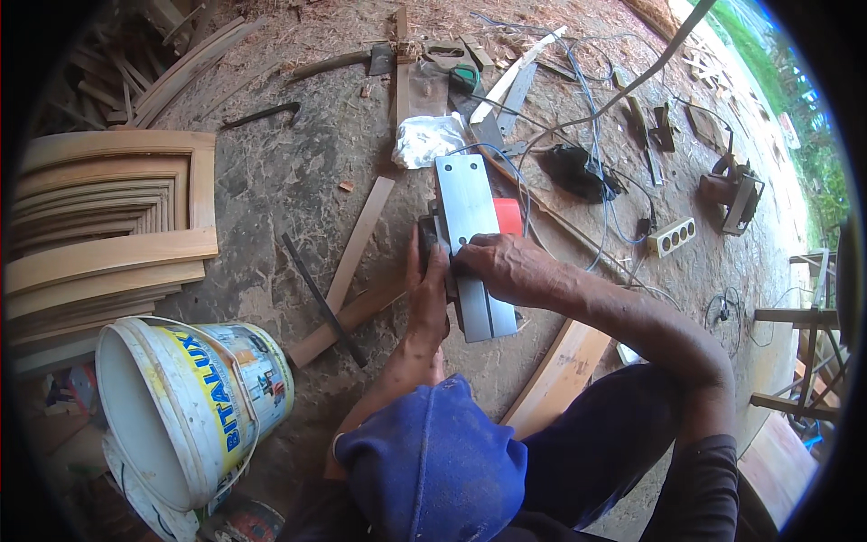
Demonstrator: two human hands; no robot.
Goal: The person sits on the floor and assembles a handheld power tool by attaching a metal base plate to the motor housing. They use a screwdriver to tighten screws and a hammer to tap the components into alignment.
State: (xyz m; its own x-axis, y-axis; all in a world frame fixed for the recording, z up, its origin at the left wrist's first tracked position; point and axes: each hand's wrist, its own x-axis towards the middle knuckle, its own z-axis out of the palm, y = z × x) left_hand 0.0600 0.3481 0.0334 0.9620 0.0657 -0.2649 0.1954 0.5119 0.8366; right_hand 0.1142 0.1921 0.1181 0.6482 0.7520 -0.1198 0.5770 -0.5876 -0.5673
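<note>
An electric planer (463, 194) lies upside down in front of me, its bright metal sole facing up and a red part of its body showing on the right side. My left hand (428, 294) is closed round the planer's left side, with the thumb along the edge. Across the middle of the sole reaches my right hand (510, 269), fingers curled and pressed against the cutter area. Whatever the right fingertips hold, if anything, is hidden. A crumpled white plastic bag (432, 141) sits just beyond the planer.
At left are stacked wooden frames (203, 185) and a white bucket (144, 415). A thin dark bar (316, 291) crosses wood strips. Beyond lie a handsaw (445, 54) and a green tape measure (463, 79). Cords run right toward a socket strip (671, 237) and a circular saw (736, 194).
</note>
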